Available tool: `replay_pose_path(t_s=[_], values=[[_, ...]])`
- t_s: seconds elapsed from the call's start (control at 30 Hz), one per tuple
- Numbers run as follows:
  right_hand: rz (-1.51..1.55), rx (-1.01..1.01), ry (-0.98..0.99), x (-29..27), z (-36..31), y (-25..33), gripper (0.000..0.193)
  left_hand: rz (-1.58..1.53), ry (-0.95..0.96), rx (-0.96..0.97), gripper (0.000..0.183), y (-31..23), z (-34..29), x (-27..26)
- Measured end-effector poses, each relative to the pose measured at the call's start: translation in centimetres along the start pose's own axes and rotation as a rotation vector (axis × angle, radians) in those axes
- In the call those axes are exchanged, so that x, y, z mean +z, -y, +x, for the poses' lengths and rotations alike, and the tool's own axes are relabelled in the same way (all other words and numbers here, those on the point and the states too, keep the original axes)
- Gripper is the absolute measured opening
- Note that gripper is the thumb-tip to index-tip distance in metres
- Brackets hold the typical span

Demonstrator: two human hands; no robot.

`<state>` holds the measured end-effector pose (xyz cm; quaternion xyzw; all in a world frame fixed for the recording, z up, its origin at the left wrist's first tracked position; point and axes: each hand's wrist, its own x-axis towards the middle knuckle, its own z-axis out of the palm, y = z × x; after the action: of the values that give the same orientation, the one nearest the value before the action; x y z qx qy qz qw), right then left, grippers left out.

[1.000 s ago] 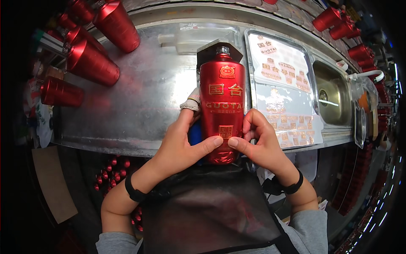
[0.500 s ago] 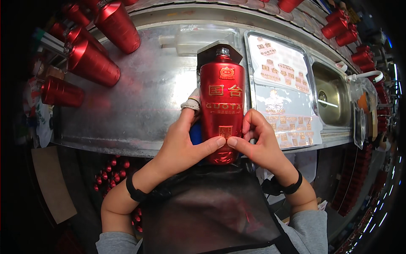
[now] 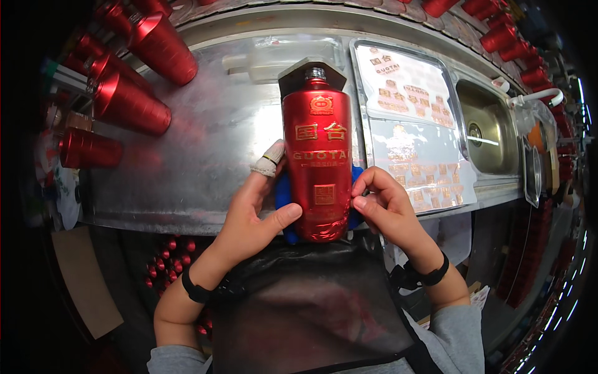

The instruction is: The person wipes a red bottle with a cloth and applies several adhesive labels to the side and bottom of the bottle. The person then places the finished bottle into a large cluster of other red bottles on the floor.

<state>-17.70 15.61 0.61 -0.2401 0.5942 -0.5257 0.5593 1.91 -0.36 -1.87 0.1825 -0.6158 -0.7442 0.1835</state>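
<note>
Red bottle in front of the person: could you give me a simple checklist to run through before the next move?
1. Red bottle lying front side up: ok, its gold designs face the camera.
2. Gold square uncovered: ok, no finger lies over it.
3. Left grip clear of the bottle: not ok, its thumb overlaps the left edge in this view.
4. Right grip free of anything small: cannot tell, thumb and forefinger nearly meet.
5. Decal sheets close by: ok, to the bottle's right.

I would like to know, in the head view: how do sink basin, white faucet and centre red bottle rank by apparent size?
1. Centre red bottle
2. Sink basin
3. White faucet
</note>
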Motion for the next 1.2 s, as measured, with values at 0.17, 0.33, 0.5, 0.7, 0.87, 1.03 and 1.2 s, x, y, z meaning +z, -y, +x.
replay_pose_path(t_s=[0.17,0.33,0.5,0.7,0.87,1.03,1.2], values=[[-0.093,-0.046,-0.005,0.5,0.3,-0.3,0.023,0.072,0.003,0.016,0.092,0.4,-0.1,0.2],[-0.213,-0.136,-0.017,0.9,0.5,-0.5,0.033,0.095,-0.006,0.036,0.093,0.6,-0.1,0.3],[-0.181,-0.138,-0.004,0.9,0.6,-0.9,0.034,0.097,0.001,0.079,0.090,0.2,-0.1,0.4],[-0.152,-0.081,-0.015,1.3,0.4,-0.4,0.035,-0.020,-0.019,0.026,0.086,0.9,-0.3,-0.2],[-0.220,-0.073,-0.032,1.6,0.5,-0.3,0.037,0.029,-0.027,0.053,0.087,0.9,-0.3,-0.2],[-0.181,-0.085,-0.027,1.5,0.6,-0.5,0.037,0.131,-0.040,0.099,0.091,1.2,-0.4,0.0],[-0.199,-0.095,-0.026,1.5,0.5,-0.3,0.036,0.160,-0.033,0.101,0.092,1.1,-0.4,-0.1]])
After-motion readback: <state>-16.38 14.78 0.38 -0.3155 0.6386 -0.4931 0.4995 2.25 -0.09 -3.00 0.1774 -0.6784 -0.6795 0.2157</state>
